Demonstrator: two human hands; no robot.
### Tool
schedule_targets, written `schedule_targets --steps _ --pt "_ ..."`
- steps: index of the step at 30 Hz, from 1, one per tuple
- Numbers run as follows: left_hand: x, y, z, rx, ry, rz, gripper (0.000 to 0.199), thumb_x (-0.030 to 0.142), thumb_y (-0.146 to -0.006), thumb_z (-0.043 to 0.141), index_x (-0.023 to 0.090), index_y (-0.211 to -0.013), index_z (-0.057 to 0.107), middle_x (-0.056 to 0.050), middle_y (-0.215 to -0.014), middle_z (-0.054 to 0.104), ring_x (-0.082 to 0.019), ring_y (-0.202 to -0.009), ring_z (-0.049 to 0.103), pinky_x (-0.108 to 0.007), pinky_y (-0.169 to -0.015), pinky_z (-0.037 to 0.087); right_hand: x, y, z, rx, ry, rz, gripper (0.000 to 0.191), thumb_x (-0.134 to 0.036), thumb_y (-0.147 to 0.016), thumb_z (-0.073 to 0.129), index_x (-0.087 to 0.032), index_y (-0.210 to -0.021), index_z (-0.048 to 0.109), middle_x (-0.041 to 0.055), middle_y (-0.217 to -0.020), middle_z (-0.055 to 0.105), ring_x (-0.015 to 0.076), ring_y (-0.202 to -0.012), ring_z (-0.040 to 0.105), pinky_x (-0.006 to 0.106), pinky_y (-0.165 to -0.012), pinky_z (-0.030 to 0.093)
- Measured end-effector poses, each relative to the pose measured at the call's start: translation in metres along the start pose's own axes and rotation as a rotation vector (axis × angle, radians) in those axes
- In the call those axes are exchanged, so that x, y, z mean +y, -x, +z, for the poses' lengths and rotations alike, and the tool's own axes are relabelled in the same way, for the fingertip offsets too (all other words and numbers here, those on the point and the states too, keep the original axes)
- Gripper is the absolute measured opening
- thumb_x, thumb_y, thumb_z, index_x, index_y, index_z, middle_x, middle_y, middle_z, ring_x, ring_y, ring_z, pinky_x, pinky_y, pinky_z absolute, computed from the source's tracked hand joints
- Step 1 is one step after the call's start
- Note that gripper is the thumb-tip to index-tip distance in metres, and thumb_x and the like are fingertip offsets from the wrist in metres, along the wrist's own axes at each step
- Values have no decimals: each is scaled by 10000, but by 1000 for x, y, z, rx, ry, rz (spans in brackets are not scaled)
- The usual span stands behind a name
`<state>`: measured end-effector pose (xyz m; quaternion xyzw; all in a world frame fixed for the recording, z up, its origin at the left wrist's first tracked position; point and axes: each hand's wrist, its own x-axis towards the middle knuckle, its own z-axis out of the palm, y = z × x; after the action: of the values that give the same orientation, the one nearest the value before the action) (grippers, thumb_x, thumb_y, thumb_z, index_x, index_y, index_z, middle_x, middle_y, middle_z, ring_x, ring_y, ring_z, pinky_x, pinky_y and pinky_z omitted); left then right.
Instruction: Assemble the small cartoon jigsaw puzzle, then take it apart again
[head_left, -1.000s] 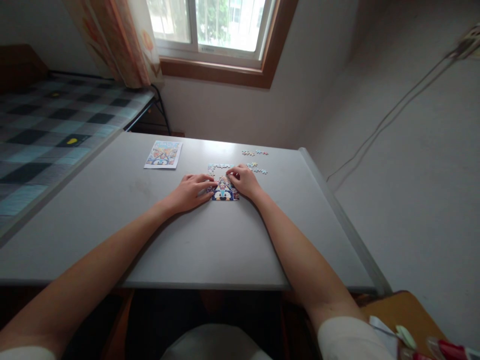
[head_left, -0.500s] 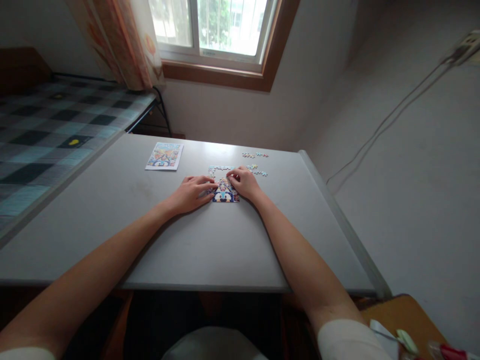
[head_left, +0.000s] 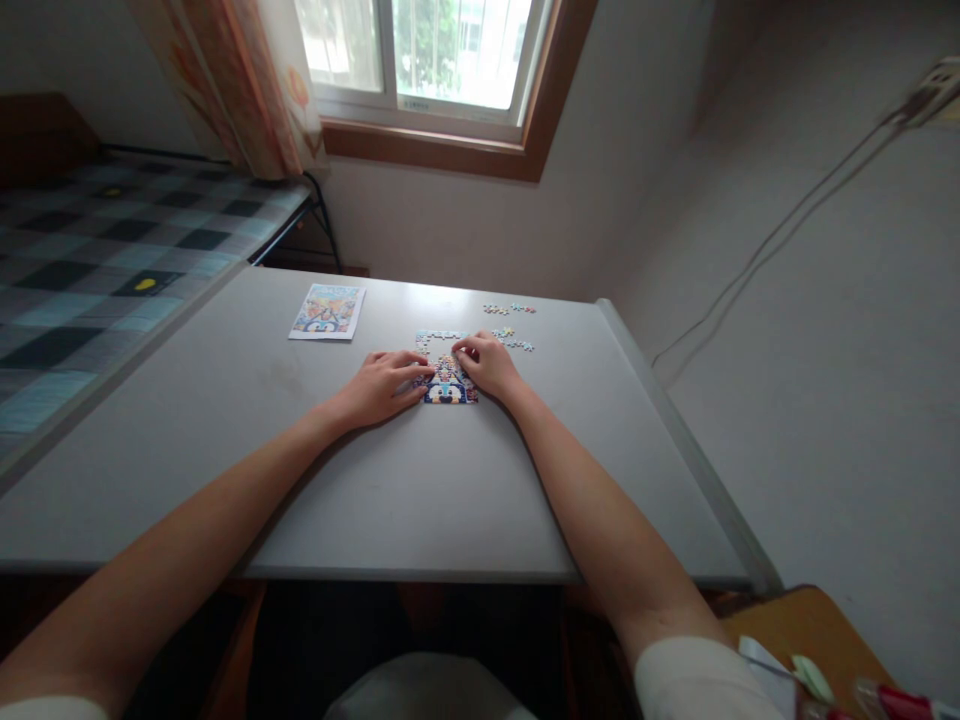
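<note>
A partly assembled jigsaw puzzle (head_left: 448, 392) lies flat on the table, with a blue cartoon face along its near edge and a gap in its upper middle. My left hand (head_left: 384, 385) rests at the puzzle's left edge, fingers stretched out over its border. On the right side my right hand (head_left: 487, 362) is pinched over the puzzle, its fingertips at the edge of the gap. Whatever sits between those fingertips is too small to make out. Loose puzzle pieces (head_left: 519, 346) lie just beyond my right hand.
A printed picture card (head_left: 327, 312) lies at the back left of the grey table (head_left: 420, 490). More loose pieces (head_left: 496, 309) are near the far edge. A bed (head_left: 150, 230) stands left, a wall right, and a stool (head_left: 825, 630) with small items at the lower right.
</note>
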<state>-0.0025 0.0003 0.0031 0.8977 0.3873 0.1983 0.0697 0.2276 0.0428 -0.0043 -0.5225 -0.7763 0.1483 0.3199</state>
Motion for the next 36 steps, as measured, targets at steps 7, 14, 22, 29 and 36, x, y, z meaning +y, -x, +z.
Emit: schedule_targets --steps 7,14,22,29,36 --pt "0 0 0 -7 1 6 345 406 -945 454 310 -1246 593 -35 -1303 574 -221 -1174 540 -409 -1024 304 -1 0 -1 0 -1 -1 161 -184 -842 578 -203 -896 730 33 -836 581 157 -796 574 289 -781 443" --pt "-1 0 0 -13 3 -8 349 418 -941 454 320 -1242 600 -33 -1300 576 -224 -1168 542 -409 -1027 311 0 0 0 5 -1 -1 166 -186 -840 574 -207 -896 729 26 -819 567 153 -781 566 286 -775 443" --pt "-1 0 0 -8 6 -2 349 410 -939 459 314 -1241 605 -37 -1295 579 -228 -1170 542 -412 -1028 313 2 0 1 5 0 -9 171 -198 -842 569 -201 -901 729 28 -824 567 152 -777 562 285 -770 440" --pt "0 -1 -1 -14 19 -7 360 417 -937 451 326 -1251 601 -37 -1295 578 -234 -1166 545 -423 -1033 310 0 0 0 -3 7 -2 173 -195 -845 566 -204 -907 727 29 -833 573 152 -787 564 285 -782 441" --pt "0 0 -1 -21 5 -13 356 424 -943 438 329 -1247 597 -35 -1309 573 -229 -1181 536 -420 -1038 305 -1 1 -1 -7 10 -1 176 -199 -850 562 -205 -908 728 33 -843 577 154 -797 567 288 -791 443"
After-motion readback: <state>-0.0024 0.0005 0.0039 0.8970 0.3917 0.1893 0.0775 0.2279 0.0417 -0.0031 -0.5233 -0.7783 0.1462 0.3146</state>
